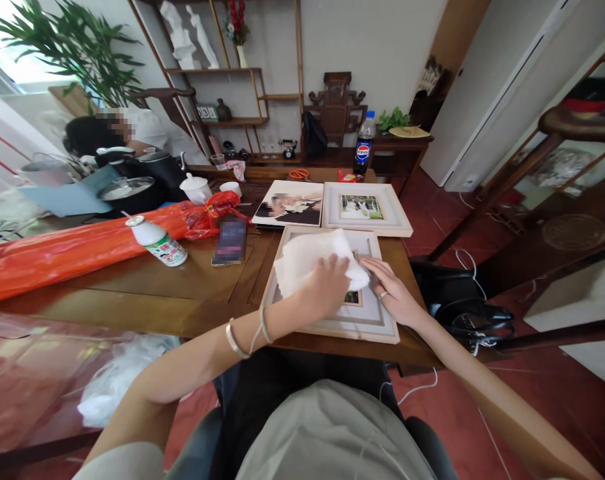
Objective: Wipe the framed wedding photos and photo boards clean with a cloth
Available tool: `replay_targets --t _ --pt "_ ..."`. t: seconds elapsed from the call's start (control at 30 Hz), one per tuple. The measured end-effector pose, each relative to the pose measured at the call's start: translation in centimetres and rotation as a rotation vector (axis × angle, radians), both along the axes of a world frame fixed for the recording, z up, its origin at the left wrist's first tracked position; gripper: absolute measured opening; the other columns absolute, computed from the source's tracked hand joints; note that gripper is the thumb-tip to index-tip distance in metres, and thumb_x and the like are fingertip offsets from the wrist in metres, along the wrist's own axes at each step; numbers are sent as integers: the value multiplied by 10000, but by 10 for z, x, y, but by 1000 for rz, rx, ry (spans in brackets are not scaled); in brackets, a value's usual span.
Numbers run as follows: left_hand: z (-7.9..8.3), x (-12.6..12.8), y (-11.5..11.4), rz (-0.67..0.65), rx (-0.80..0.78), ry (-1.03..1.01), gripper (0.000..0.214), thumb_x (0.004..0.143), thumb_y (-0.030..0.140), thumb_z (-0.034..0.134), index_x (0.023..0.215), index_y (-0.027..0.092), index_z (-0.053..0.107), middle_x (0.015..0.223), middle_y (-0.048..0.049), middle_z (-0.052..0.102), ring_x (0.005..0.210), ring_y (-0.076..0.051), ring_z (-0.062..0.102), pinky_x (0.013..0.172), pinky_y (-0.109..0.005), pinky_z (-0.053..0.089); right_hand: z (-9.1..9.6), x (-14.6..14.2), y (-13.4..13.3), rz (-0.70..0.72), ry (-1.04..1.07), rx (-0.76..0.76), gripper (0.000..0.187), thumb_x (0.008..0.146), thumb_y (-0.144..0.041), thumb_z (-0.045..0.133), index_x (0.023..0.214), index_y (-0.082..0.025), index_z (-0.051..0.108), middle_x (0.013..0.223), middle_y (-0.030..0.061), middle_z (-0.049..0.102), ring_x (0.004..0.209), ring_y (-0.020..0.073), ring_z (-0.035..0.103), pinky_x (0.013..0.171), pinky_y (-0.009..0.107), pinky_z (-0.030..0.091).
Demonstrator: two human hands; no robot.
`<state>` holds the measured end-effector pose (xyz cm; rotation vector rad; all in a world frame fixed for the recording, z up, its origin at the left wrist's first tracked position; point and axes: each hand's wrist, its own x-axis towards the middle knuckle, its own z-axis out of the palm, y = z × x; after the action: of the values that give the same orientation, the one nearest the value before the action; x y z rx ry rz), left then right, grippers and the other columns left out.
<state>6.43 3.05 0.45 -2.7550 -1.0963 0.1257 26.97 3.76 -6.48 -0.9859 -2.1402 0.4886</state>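
Flat on the wooden table, near its front edge, lies a pale wood picture frame (389,330) with a white mat and a small photo partly hidden under a white cloth (302,257). My left hand (329,287) is closed on the cloth, pressing it against the frame's face. My right hand (389,287), a ring on one finger, rests at the frame's right side with its fingers stretched out towards the cloth. Just behind lie a second pale frame (332,217) holding a small photo and, left of it, a large photo print (287,215).
On the table (207,307) are a phone (229,240), a tilted white bottle (157,241), a long orange plastic-wrapped bundle (82,243), a white teapot (196,190), orange scissors (299,175) and a cola bottle (364,147). Another person (152,130) sits at the far left. A black bag (462,307) is at right.
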Motion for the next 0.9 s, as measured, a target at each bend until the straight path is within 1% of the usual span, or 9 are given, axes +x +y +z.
replay_targets --t 0.07,0.17,0.23,0.3,0.4,0.6,0.73,0.83,0.9 --pt "8 -3 -32 -100 -40 -34 251 849 188 489 907 144 730 1357 -166 525 1177 -329 532 846 -419 487 2 0 -1 -8 -3 -24 569 869 -116 398 1414 -283 404 1423 90 462 1352 276 371 1126 587 297" --pt "13 -8 -75 -263 -41 -121 233 852 266 513 858 189 732 1368 -125 527 1224 -312 503 899 -402 463 4 -1 -3 -13 -1 -45 590 861 -104 383 1418 -297 403 1433 78 453 1362 268 360 1134 585 287" --pt "11 -10 -89 -293 -16 -158 238 864 278 505 874 206 732 1427 -101 477 1282 -307 455 963 -419 431 5 -1 -3 -8 0 -50 604 853 -97 377 1420 -305 403 1439 70 451 1366 267 356 1134 586 286" --pt "5 -11 -88 -239 -1 -148 243 875 259 496 908 206 730 1461 -100 440 1305 -311 436 991 -452 417 5 -2 -3 -11 3 -49 596 859 -105 376 1419 -306 406 1439 67 455 1364 269 361 1133 588 288" --pt "-8 -14 -58 -69 9 -72 258 887 204 483 983 198 722 1475 -116 422 1322 -340 427 995 -516 415 3 -2 -2 -19 1 -36 572 872 -121 380 1416 -296 409 1431 72 463 1354 272 375 1128 594 294" --pt "-21 -18 33 150 146 -58 352 919 140 423 1191 108 645 1537 -181 273 1390 -409 293 1062 -605 327 -1 -1 1 4 -4 -3 597 855 -85 367 1417 -284 400 1435 82 454 1357 264 370 1130 594 290" --pt "-16 -6 75 -20 209 -79 342 921 93 405 1111 116 688 1563 -121 233 1426 -353 237 1129 -557 257 -2 0 0 -2 -10 7 591 860 -90 364 1417 -282 404 1425 84 467 1351 270 378 1118 596 311" --pt "-14 2 85 -146 178 -30 329 903 68 430 1035 168 714 1551 -45 293 1431 -274 258 1141 -483 276 -1 0 -1 -10 -13 12 593 858 -89 359 1415 -285 412 1414 84 480 1332 277 397 1100 603 333" --pt "-15 -1 83 -165 180 -8 316 898 69 439 1020 170 713 1541 -45 317 1422 -275 279 1128 -487 293 0 0 -1 -12 -6 13 575 868 -99 362 1407 -289 424 1411 81 484 1326 280 404 1098 602 338"
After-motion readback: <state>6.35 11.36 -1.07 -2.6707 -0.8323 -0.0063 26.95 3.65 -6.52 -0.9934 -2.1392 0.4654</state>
